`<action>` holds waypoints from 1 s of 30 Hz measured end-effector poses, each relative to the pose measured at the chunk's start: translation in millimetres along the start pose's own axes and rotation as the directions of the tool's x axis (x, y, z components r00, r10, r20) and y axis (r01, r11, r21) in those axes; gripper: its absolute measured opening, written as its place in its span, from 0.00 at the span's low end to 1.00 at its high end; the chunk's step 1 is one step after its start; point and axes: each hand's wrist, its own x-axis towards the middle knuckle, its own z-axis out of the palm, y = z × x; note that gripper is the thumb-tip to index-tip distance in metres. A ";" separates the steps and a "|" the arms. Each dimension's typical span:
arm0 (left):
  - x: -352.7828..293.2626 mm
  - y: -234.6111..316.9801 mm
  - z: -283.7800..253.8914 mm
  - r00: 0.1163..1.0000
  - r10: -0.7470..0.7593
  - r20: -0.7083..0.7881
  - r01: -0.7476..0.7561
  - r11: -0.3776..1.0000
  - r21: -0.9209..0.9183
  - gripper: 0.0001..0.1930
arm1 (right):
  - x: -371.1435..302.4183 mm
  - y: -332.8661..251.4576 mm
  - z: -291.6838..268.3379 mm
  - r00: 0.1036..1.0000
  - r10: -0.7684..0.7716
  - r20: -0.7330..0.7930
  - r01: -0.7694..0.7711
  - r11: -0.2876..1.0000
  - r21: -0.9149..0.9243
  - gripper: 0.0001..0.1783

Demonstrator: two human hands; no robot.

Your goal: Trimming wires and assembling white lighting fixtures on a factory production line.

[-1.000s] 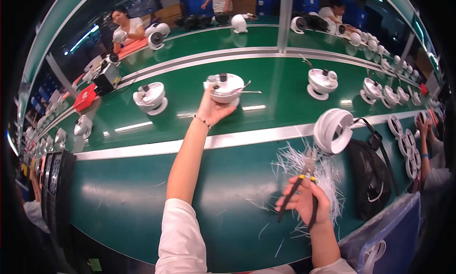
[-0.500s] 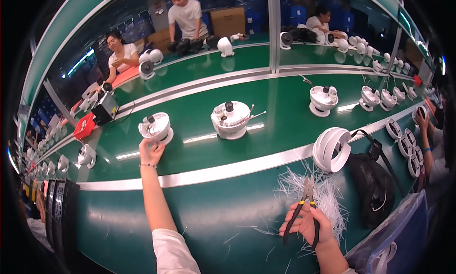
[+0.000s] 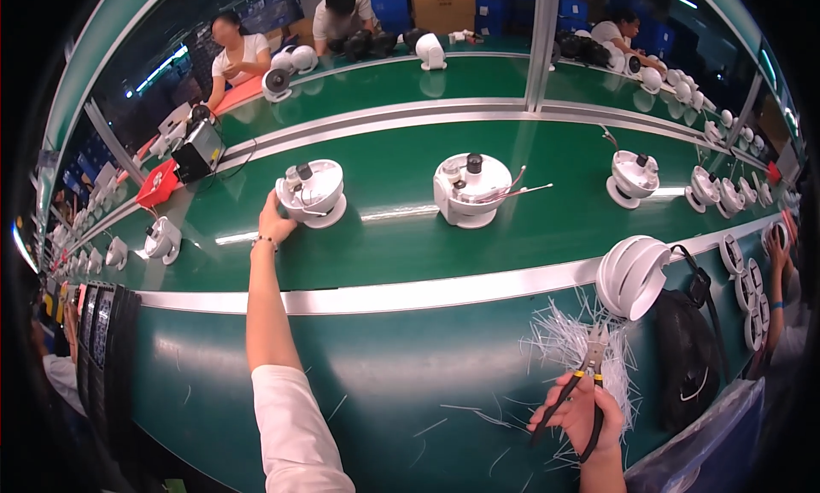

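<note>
My left hand [image 3: 277, 223] is at the left side of a white bowl-shaped housing [image 3: 318, 204] on a round foot, its fingers curled round the rim and partly hidden. Inside that housing are a black cylinder and small clear parts. In my right hand [image 3: 585, 412] is a pair of black-handled side cutters [image 3: 596, 346] with yellow bands, jaws pointing up and away from me and handles spread. Below and behind the cutters lies a pile of thin white plastic strips [image 3: 559, 335]. Stacked white rings [image 3: 632, 278] stand just beyond the pile.
On the green belt [image 3: 384, 254] stand another open white housing [image 3: 472, 190] with loose wires, and several more at right and left. A black bag [image 3: 683, 356] lies at right, black trays [image 3: 107, 365] at left. People work across the belt, behind a metal post [image 3: 540, 49].
My left hand has moved from below the housing's front to its left side, and the housing looks turned. The whole view has shifted. My right hand still holds the side cutters.
</note>
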 end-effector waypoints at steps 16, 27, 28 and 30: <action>-60.4 122.9 43.2 0.965 0.199 -0.172 -0.207 0.978 -0.031 0.27 | -5.5 6.5 7.1 0.968 0.227 0.107 -0.224 0.974 -0.039 0.27; -209.3 274.2 33.2 0.749 0.661 -0.052 -0.662 0.742 -0.106 0.24 | -5.1 22.7 23.0 0.885 0.403 0.234 -0.313 0.886 -0.343 0.21; -216.1 279.0 30.1 0.749 0.661 -0.045 -0.661 0.741 -0.115 0.24 | -5.4 23.9 23.6 0.926 0.327 0.192 -0.214 0.869 -0.447 0.19; -226.0 287.7 25.8 0.747 0.663 0.041 -0.659 0.748 -0.079 0.23 | -5.6 32.2 16.0 0.989 0.108 0.100 -0.004 0.698 -0.716 0.15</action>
